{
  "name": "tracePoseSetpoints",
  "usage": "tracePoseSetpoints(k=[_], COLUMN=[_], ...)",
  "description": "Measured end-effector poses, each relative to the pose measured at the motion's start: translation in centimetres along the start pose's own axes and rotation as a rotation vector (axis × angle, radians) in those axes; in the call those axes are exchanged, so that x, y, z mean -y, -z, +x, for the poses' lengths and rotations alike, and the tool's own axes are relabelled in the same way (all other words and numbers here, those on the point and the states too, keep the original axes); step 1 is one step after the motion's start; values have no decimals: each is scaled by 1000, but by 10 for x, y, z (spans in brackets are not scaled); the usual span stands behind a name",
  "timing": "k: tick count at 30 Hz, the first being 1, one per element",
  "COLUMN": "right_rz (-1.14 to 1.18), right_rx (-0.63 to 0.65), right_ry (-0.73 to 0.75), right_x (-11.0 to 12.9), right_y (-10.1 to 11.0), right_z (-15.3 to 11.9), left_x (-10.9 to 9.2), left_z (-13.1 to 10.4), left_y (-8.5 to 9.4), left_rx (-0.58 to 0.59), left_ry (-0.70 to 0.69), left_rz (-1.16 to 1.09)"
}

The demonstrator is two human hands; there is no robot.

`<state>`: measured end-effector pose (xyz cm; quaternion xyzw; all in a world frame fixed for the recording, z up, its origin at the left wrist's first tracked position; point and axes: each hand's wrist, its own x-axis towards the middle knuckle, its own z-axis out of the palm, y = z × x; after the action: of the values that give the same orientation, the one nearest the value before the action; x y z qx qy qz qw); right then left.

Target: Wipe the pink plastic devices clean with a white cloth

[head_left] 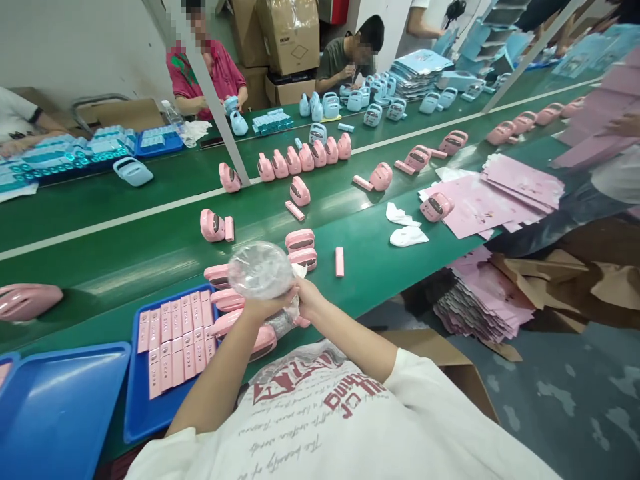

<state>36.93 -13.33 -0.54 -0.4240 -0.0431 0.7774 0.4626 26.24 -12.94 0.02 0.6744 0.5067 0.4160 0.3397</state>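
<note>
My left hand (274,304) is wrapped round a clear plastic bottle (260,268), which is tilted so its round end points away to the upper left. Close against it, my right hand (309,297) has its fingers closed on a crumpled white cloth (299,270). My fingertips are partly hidden behind the bottle and the cloth. Pink rounded devices with handles (301,240) lie just beyond my hands, and others (227,300) lie to their left. A slim pink bar-shaped piece (339,262) rests on the green table to the right.
A blue tray (131,400) of pink bar-shaped pieces stands left, beside another blue tray (60,407). Pink devices (293,160) line the green conveyor (175,230). White cloths (409,236) and pink printed sheets (480,207) lie right. Across the belt, people handle light-blue devices (373,115).
</note>
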Motion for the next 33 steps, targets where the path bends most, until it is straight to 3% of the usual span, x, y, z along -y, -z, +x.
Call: tracePoseSetpoints(k=[5, 10, 19, 24, 29, 31, 33], right_rz=[122, 140, 104, 91, -87, -108, -167], right_rx=[112, 93, 98, 100, 26, -51, -158], right_ry=[-211, -198, -222, -226, 11, 128, 348], right_x=[4, -1, -9, -11, 5, 28, 58], right_y=[-1, 1, 5, 5, 18, 30, 45], right_z=[-2, 5, 8, 5, 6, 5, 2], left_x=[-14, -17, -20, -17, -4, 8, 23], left_z=[0, -1, -7, -8, -6, -9, -18], left_y=[12, 15, 16, 16, 4, -6, -19], left_rx=[-185, -159, -244, -147, -56, 18, 102], left_ry=[-53, -84, 1, -59, -20, 72, 157], left_rz=[-253, -296, -355, -361, -286, -159, -27])
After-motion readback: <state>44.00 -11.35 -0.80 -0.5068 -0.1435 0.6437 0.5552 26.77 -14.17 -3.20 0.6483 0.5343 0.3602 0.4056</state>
